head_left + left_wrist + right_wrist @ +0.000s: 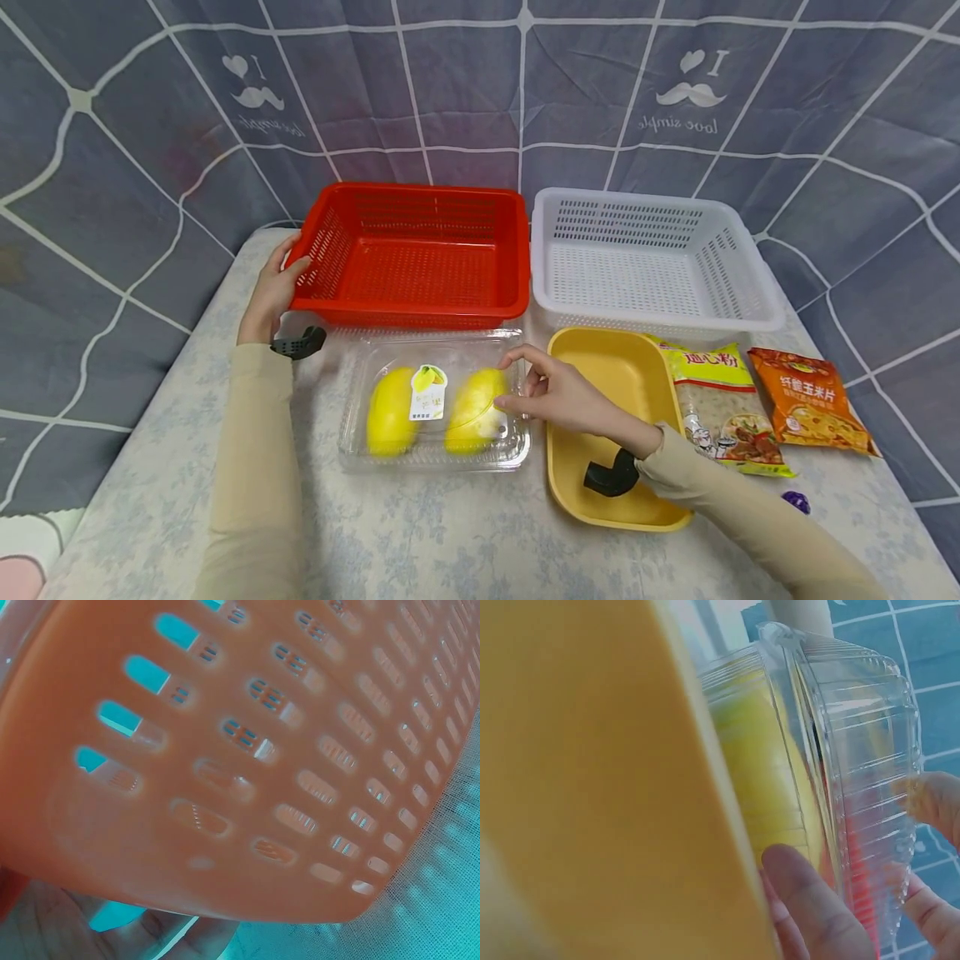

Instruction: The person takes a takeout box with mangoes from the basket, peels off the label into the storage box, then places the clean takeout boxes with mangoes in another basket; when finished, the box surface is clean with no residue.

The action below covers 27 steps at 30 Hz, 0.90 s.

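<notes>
My left hand (272, 287) grips the left end of the red basket (412, 320), thumb over the rim. In the left wrist view the basket's slotted wall (225, 757) covers most of that hand. A clear plastic box (435, 460) with two yellow mangoes (392, 408) and a mango label (428, 392) lies before the basket. My right hand (566, 396) is over the box's right end, thumb and index finger apart. Seen from the right wrist, the thumb (810, 900) is beside the box's rim and the other fingers (934, 806) are at the lid side.
A white basket (660, 317) stands right of the red one. Beneath my right forearm is a yellow tray (600, 510). Farther right lie a yellow food bag (723, 408), an orange snack bag (810, 400) and a small purple thing (796, 501). A curtain (480, 100) hangs behind.
</notes>
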Tool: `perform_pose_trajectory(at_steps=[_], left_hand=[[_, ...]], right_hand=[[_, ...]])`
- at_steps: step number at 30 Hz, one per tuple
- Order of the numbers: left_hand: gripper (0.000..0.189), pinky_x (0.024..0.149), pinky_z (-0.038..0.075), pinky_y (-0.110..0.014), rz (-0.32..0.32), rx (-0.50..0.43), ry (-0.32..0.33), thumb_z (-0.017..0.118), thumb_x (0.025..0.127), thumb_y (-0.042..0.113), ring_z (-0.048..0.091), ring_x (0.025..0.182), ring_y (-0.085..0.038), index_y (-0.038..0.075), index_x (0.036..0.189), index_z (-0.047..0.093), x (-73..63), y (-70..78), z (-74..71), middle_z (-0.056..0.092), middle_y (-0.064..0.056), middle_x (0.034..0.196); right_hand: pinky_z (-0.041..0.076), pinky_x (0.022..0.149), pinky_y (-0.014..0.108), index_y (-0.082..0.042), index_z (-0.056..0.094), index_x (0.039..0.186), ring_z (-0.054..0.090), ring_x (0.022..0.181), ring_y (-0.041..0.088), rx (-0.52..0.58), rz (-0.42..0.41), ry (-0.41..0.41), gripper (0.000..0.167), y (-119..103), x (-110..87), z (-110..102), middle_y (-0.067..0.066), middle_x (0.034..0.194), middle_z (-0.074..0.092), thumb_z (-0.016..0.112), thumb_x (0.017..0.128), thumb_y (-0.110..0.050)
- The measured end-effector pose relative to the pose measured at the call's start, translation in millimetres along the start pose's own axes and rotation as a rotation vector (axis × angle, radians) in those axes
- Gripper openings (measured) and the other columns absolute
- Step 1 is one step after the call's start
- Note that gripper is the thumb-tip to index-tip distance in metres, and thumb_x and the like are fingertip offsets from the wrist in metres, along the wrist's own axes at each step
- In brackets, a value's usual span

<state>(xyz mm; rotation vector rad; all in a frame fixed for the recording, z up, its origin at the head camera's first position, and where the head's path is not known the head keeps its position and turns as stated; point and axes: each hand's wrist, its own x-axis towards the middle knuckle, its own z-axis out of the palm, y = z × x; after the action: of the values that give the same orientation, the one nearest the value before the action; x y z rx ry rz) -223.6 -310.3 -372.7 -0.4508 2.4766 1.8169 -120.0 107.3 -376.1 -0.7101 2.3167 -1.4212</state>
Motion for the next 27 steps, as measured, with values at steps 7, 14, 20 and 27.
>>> perform_pose_trajectory(at_steps=[7, 14, 20, 27], left_hand=[[0.056, 0.102, 0.035, -0.044, 0.017, 0.007, -0.001, 0.04, 0.1, 0.043, 0.043, 0.119, -0.028, 0.041, 0.151, 0.016, -0.4, 1.1, 0.8, 0.025, -0.011, 0.151], [0.057, 0.091, 0.043, -0.031, 0.027, 0.014, -0.004, 0.041, 0.1, 0.041, 0.046, 0.115, -0.025, 0.038, 0.152, 0.016, 0.9, 1.4, 2.9, 0.027, -0.012, 0.15], [0.058, 0.079, 0.048, -0.021, 0.035, 0.036, -0.01, 0.04, 0.1, 0.042, 0.05, 0.107, -0.023, 0.036, 0.152, 0.015, 0.1, 0.3, 1.4, 0.028, -0.014, 0.148], [0.051, 0.072, 0.047, -0.021, 0.099, 0.199, 0.203, 0.037, 0.1, 0.045, 0.056, 0.099, -0.024, 0.03, 0.149, 0.033, -5.9, -1.4, 3.3, 0.047, -0.016, 0.135]], right_hand=[[0.044, 0.052, 0.026, -0.015, 0.056, 0.112, 0.059, 0.058, 0.019, -0.071, 0.048, -0.019, 0.045, -2, 4.8, -1, 0.002, 0.064, 0.062, 0.08, 0.077, -0.031], [0.036, 0.047, 0.024, -0.014, 0.054, 0.11, 0.062, 0.054, 0.029, -0.119, 0.069, -0.052, 0.042, -4, 4.4, -1, 0.007, 0.06, 0.064, 0.078, 0.079, -0.028], [0.036, 0.045, 0.025, -0.013, 0.052, 0.112, 0.061, 0.051, 0.03, -0.109, 0.095, -0.073, 0.043, -6, 5.5, 0, 0.008, 0.059, 0.063, 0.078, 0.08, -0.027], [0.036, 0.045, 0.023, -0.014, 0.049, 0.114, 0.06, 0.053, 0.032, -0.146, 0.102, -0.101, 0.043, -11, 6.3, 0, 0.01, 0.061, 0.064, 0.076, 0.083, -0.026]])
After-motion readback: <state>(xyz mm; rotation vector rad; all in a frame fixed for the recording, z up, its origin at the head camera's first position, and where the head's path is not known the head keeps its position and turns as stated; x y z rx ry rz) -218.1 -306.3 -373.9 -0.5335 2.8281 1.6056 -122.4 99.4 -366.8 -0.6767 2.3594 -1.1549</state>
